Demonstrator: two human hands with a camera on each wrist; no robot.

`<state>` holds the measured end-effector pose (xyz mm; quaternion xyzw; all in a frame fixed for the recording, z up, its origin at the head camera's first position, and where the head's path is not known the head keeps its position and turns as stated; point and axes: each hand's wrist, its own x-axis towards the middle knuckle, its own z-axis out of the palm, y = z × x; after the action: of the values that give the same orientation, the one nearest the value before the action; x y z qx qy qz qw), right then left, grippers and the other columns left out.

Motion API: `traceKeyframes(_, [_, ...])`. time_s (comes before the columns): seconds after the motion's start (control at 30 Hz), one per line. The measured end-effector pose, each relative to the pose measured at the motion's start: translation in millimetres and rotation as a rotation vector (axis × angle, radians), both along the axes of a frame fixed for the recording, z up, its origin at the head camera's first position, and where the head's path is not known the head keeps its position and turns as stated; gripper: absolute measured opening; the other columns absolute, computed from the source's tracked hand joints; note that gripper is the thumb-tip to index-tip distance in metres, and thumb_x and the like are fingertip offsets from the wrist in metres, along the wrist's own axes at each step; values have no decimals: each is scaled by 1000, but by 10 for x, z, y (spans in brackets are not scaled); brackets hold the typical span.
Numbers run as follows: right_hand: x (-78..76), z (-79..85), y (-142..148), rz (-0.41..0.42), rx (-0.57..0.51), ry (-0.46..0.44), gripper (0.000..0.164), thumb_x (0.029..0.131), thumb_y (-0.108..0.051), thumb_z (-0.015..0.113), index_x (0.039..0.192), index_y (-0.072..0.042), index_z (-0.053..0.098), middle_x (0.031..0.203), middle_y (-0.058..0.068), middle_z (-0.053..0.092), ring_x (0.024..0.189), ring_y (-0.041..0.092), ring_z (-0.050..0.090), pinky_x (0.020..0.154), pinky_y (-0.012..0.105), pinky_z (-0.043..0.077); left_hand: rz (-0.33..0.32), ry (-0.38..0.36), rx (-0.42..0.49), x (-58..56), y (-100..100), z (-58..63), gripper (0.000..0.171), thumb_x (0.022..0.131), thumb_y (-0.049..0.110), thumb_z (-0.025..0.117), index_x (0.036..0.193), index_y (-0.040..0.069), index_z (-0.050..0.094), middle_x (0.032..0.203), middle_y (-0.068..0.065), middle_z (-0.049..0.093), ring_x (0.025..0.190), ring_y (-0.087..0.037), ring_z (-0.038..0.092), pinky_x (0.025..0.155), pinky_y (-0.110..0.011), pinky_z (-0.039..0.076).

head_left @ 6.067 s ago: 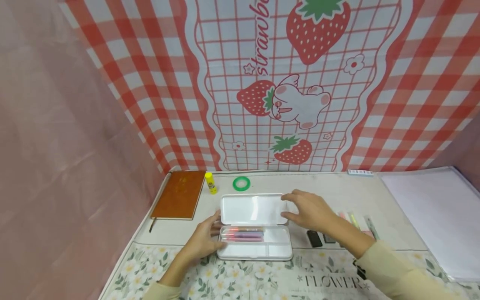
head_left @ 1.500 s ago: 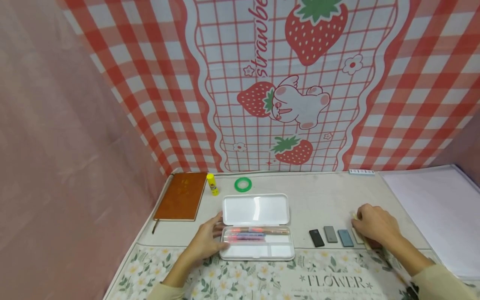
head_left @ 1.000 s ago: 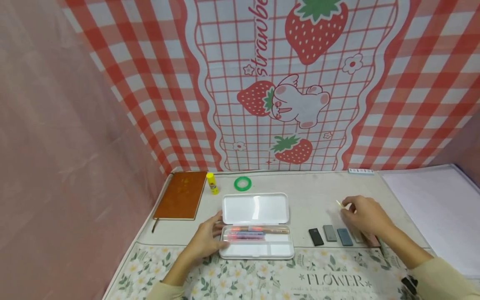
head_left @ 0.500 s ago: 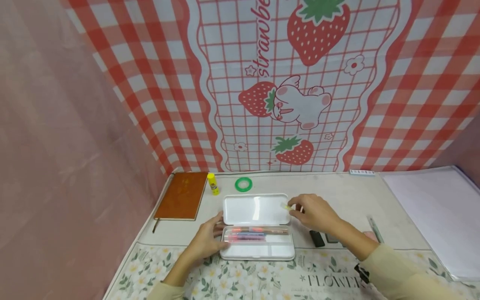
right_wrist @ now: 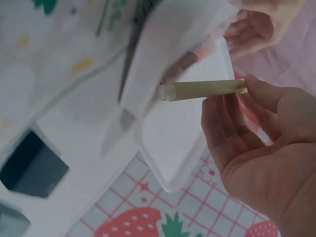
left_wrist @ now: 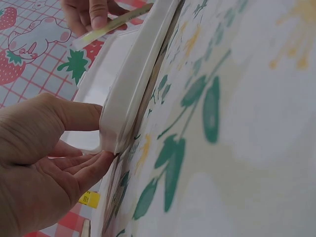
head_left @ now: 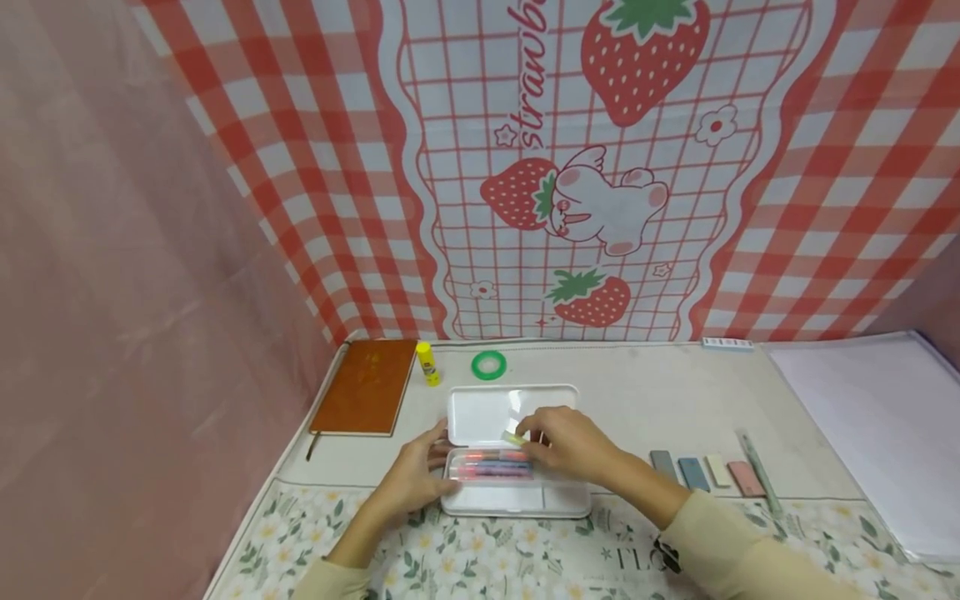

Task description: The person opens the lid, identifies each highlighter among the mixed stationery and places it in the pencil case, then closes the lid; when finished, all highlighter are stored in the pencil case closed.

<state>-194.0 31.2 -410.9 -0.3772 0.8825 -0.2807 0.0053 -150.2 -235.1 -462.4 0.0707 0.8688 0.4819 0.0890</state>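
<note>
A white pencil case (head_left: 491, 502) lies on the table with its lid raised behind it. Several pens (head_left: 491, 468) in pink, purple and brown tones lie in its rear compartment. My left hand (head_left: 411, 477) pinches the case's left end, the thumb on the side wall and fingertips under the edge in the left wrist view. Above the case, my right hand (head_left: 572, 446) pinches a slim yellow pen (right_wrist: 205, 90) with a clear end, thumb against fingers. The pen is held clear of the case, and my right hand hides part of the case's right side.
Grey (head_left: 663, 463), blue (head_left: 693, 474), cream (head_left: 717, 470) and pink erasers (head_left: 746, 479) lie to the right, beside a pale green pen (head_left: 759, 471). Behind stand a brown notebook (head_left: 367, 387), a yellow glue stick (head_left: 427, 364) and a green tape roll (head_left: 489, 365). A dark block (right_wrist: 34, 165) lies near my right arm.
A brown pen has been added to the case. My right hand then picked the yellow pen from the right and carried it left over the case. My left hand stays at the case.
</note>
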Motion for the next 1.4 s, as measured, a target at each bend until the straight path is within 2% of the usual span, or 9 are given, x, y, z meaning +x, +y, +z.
traceKeyframes(0.1, [16, -66, -28, 13, 25, 1, 18, 83, -15, 71, 100, -11, 72, 79, -7, 65, 66, 1, 54, 55, 15, 47, 4, -4, -7, -5, 12, 10, 95, 72, -2, 77, 148, -1, 20, 134, -20, 48, 119, -34, 54, 99, -41, 48])
traceKeyframes(0.33, [48, -181, -47, -15, 146, 27, 17, 85, -20, 68, 101, -16, 72, 81, -11, 59, 67, 1, 49, 59, 17, 45, 2, -2, -3, -1, 26, 11, 95, 71, -3, 77, 148, -2, 21, 131, -21, 50, 118, -35, 54, 99, -41, 49])
traceKeyframes(0.67, [56, -243, -29, 9, 164, 55, 16, 84, -20, 70, 100, -17, 72, 80, -10, 57, 64, 1, 45, 56, 15, 42, -6, 0, 19, -14, 42, 1, 95, 72, -4, 76, 148, -2, 20, 131, -20, 51, 119, -34, 54, 99, -39, 49])
traceKeyframes(0.93, [50, -209, 13, 8, 149, 54, 18, 85, -23, 70, 101, -16, 72, 78, -10, 56, 63, 1, 46, 54, 16, 42, 2, -14, 23, -2, 46, 15, 95, 71, -4, 77, 148, -1, 21, 130, -20, 52, 119, -35, 54, 98, -39, 49])
traceKeyframes(1.03, [37, -157, 105, -30, 132, 74, 23, 84, -28, 71, 102, -15, 72, 81, -8, 60, 67, 4, 53, 57, 18, 47, 7, -24, 28, 2, 51, 12, 95, 71, -4, 77, 148, -1, 21, 130, -21, 52, 119, -35, 53, 98, -40, 49])
traceKeyframes(1.17, [6, -92, 360, -124, 120, 121, 28, 81, -31, 73, 104, -15, 71, 89, -4, 64, 79, 11, 61, 63, 24, 52, 5, -18, 26, -4, 55, 12, 95, 71, -4, 76, 148, -2, 20, 130, -21, 51, 118, -35, 54, 98, -40, 49])
traceKeyframes(1.4, [-37, -76, 1022, -276, 104, 193, 32, 79, -26, 76, 107, -11, 69, 96, 2, 64, 81, 19, 63, 56, 28, 51, 5, -11, 30, 4, 25, 16, 95, 71, -2, 77, 148, -2, 20, 128, -21, 52, 117, -35, 55, 97, -39, 50])
